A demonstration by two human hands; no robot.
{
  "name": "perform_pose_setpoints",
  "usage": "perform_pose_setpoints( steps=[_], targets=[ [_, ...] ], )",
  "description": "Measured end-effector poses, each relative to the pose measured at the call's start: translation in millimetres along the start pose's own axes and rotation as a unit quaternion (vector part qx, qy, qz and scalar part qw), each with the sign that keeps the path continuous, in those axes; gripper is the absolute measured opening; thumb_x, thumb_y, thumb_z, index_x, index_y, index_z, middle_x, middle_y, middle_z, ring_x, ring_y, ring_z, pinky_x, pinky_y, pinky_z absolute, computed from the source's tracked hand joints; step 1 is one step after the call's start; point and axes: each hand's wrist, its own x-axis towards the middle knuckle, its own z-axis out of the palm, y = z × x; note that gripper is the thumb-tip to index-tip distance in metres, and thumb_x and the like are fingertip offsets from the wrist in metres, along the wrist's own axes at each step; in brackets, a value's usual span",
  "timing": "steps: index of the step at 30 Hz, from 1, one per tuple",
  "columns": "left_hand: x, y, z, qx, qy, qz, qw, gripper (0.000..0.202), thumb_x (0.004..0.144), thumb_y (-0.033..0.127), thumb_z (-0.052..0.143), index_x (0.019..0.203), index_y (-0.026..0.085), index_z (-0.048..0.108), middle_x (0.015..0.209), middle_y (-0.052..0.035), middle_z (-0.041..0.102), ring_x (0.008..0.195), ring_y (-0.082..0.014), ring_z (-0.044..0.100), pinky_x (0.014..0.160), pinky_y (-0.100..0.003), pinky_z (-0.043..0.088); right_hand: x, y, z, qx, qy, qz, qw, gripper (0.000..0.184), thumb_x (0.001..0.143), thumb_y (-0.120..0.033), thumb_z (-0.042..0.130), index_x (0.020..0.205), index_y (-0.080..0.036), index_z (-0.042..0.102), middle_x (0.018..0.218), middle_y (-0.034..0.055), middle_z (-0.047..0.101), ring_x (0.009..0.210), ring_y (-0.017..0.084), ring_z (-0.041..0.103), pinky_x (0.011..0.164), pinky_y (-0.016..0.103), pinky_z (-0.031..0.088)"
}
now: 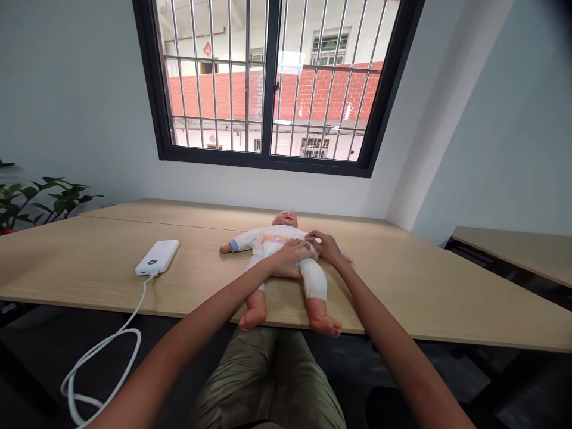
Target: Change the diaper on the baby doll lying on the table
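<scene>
A baby doll lies on its back on the table, head toward the window and bare feet at the front edge. It wears a white outfit with blue cuffs and a coloured print on the chest. Across the doll's lower belly lies my left hand, its fingers curled over the cloth at the hip and its thumb near the crotch. My right hand is at the side of the doll's waist, fingertips pinched on the cloth close to my left fingers. Part of the outfit's front is hidden under my hands.
On the left of the wooden table lies a white power bank, its white cable hanging over the front edge. A green plant stands at the far left. Behind the table is a barred window; another table is at right.
</scene>
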Motion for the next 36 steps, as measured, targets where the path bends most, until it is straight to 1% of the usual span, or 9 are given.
perform_pose_setpoints(
  steps=[3, 6, 9, 14, 19, 22, 26, 30, 36],
  targets=[
    [1, 0, -0.3, 0.01, -0.019, 0.007, 1.0, 0.052, 0.072, 0.034, 0.073, 0.121, 0.021, 0.06, 0.129, -0.0129, 0.053, 0.124, -0.0322, 0.045, 0.109, -0.046, 0.032, -1, 0, 1, 0.0, 0.014, 0.004, 1.0, 0.021, 0.086, -0.038, 0.055, 0.088, -0.023, 0.07, 0.094, 0.0051, 0.074, 0.084, 0.024, 0.066, 0.07, 0.035, 0.049],
    [3, 1, -1.6, 0.014, -0.046, -0.001, 0.999, 0.051, 0.073, 0.035, 0.071, 0.121, 0.02, 0.06, 0.122, -0.0133, 0.059, 0.114, -0.0317, 0.054, 0.109, -0.049, 0.032, -1, -6, -4, 0.054, 0.02, 0.007, 0.998, 0.022, 0.086, -0.041, 0.058, 0.087, -0.023, 0.071, 0.094, 0.0048, 0.073, 0.086, 0.023, 0.065, 0.076, 0.036, 0.05],
    [4, 2, -3.2, 0.018, -0.042, 0.008, 0.999, 0.053, 0.07, 0.036, 0.074, 0.119, 0.022, 0.062, 0.113, -0.0113, 0.063, 0.106, -0.031, 0.057, 0.107, -0.046, 0.034, -2, -14, -14, 0.117, 0.011, -0.021, 0.993, 0.026, 0.081, -0.047, 0.065, 0.088, -0.023, 0.075, 0.097, 0.0066, 0.071, 0.09, 0.022, 0.063, 0.081, 0.036, 0.05],
    [5, 2, -4.4, 0.05, -0.041, 0.011, 0.998, 0.054, 0.069, 0.04, 0.076, 0.117, 0.022, 0.063, 0.114, -0.0115, 0.059, 0.103, -0.0289, 0.057, 0.098, -0.038, 0.043, -1, -20, -23, 0.154, -0.023, -0.038, 0.987, 0.032, 0.079, -0.053, 0.069, 0.085, -0.023, 0.078, 0.088, 0.0069, 0.065, 0.083, 0.02, 0.06, 0.071, 0.034, 0.048],
    [7, 2, -3.8, 0.078, -0.046, 0.023, 0.996, 0.051, 0.072, 0.041, 0.073, 0.117, 0.02, 0.058, 0.12, -0.0108, 0.056, 0.114, -0.0268, 0.051, 0.104, -0.037, 0.04, 3, -28, -10, 0.201, -0.064, -0.048, 0.976, 0.031, 0.081, -0.05, 0.068, 0.09, -0.021, 0.076, 0.094, 0.0075, 0.064, 0.084, 0.019, 0.062, 0.074, 0.034, 0.05],
    [1, 13, -8.6, 0.097, -0.036, 0.018, 0.994, 0.045, 0.076, 0.03, 0.067, 0.118, 0.021, 0.057, 0.123, -0.011, 0.055, 0.123, -0.029, 0.045, 0.109, -0.045, 0.035, 3, -37, 0, 0.172, -0.072, -0.053, 0.981, 0.029, 0.085, -0.047, 0.062, 0.091, -0.021, 0.073, 0.097, 0.0078, 0.064, 0.084, 0.019, 0.062, 0.074, 0.034, 0.05],
    [-15, 32, -15.1, 0.079, -0.023, 0.023, 0.996, 0.052, 0.08, 0.021, 0.06, 0.131, 0.024, 0.051, 0.136, -0.0122, 0.049, 0.133, -0.0305, 0.039, 0.112, -0.051, 0.03, 5, -48, 9, 0.149, -0.061, -0.037, 0.986, 0.026, 0.083, -0.038, 0.06, 0.102, -0.022, 0.066, 0.101, 0.0063, 0.067, 0.077, 0.017, 0.059, 0.071, 0.033, 0.05],
    [-21, 32, -15.4, 0.039, -0.057, 0.029, 0.997, 0.05, 0.08, 0.024, 0.062, 0.129, 0.026, 0.053, 0.134, -0.0107, 0.051, 0.128, -0.0288, 0.045, 0.113, -0.049, 0.029, 14, -53, 13, 0.139, -0.069, -0.029, 0.987, 0.026, 0.079, -0.033, 0.06, 0.102, -0.021, 0.062, 0.088, 0.0037, 0.067, 0.071, 0.015, 0.057, 0.067, 0.031, 0.049],
    [-13, 22, -12.3, 0.003, -0.086, 0.041, 0.995, 0.043, 0.079, 0.027, 0.064, 0.122, 0.025, 0.059, 0.122, -0.0076, 0.058, 0.116, -0.0269, 0.052, 0.104, -0.039, 0.039, 28, -51, 26, 0.155, -0.114, -0.034, 0.981, 0.019, 0.073, -0.031, 0.063, 0.088, -0.02, 0.062, 0.079, 0.002, 0.065, 0.074, 0.016, 0.058, 0.066, 0.028, 0.046]
  ],
)
